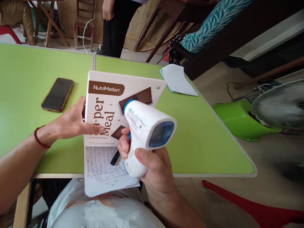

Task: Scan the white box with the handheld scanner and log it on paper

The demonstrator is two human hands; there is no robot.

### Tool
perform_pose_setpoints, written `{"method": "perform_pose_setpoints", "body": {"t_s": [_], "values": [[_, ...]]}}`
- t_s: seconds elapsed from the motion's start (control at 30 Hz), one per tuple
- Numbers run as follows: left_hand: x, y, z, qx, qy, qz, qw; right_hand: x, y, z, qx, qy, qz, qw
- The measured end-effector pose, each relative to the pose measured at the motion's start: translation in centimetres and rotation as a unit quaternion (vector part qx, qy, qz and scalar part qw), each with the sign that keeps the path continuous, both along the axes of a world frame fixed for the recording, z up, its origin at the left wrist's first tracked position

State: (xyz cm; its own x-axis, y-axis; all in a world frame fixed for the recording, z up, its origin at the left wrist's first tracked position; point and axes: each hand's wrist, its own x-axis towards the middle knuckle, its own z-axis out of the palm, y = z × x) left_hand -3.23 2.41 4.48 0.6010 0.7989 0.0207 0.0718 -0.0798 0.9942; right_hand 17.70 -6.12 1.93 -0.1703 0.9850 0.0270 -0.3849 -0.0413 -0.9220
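My right hand (pixel 154 164) is wrapped round the handle of a white and blue infrared thermometer (pixel 144 123), its dark screen facing me. The thermometer's nose points at the front of a white NutriMotion box (pixel 104 110) and covers part of it. My left hand (pixel 73 122) grips the left edge of that box, thumb across the front and fingers hidden behind. Handwritten sheets of paper (pixel 102 164) lie below the box and hang over the near table edge. On them rests a black pen (pixel 115 157), partly hidden by my right hand.
A phone (pixel 58 94) lies on the green table (pixel 201 136), left of the box. Folded white paper (pixel 179 79) sits near the right edge. A person in dark trousers (pixel 116 28) stands beyond the table. A green tub (pixel 242 120) and a red chair (pixel 247 202) are to the right.
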Motion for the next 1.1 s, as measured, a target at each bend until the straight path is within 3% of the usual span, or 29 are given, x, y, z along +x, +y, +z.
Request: {"method": "perform_pose_setpoints", "body": {"t_s": [0.43,0.63,0.87,1.0,1.1], "values": [[-0.1,0.2,0.1,0.012,0.026,0.001,1.000,-0.1,-0.2,-0.8,-0.001,0.017,0.006,1.000],[-0.8,0.3,-0.1,0.040,0.104,0.032,0.993,0.0,0.0,-0.4,-0.015,0.007,-0.003,1.000],[-0.7,0.1,0.0,0.054,0.081,0.045,0.994,0.2,-0.2,-0.1,-0.009,-0.024,-0.006,1.000],[-1.1,0.1,-0.1,0.095,0.067,0.104,0.988,3.2,0.9,1.2,0.082,-0.081,-0.033,0.993],[-1.6,0.6,-0.5,0.140,0.059,0.155,0.976,7.2,3.4,2.3,0.163,-0.220,-0.095,0.957]]}}
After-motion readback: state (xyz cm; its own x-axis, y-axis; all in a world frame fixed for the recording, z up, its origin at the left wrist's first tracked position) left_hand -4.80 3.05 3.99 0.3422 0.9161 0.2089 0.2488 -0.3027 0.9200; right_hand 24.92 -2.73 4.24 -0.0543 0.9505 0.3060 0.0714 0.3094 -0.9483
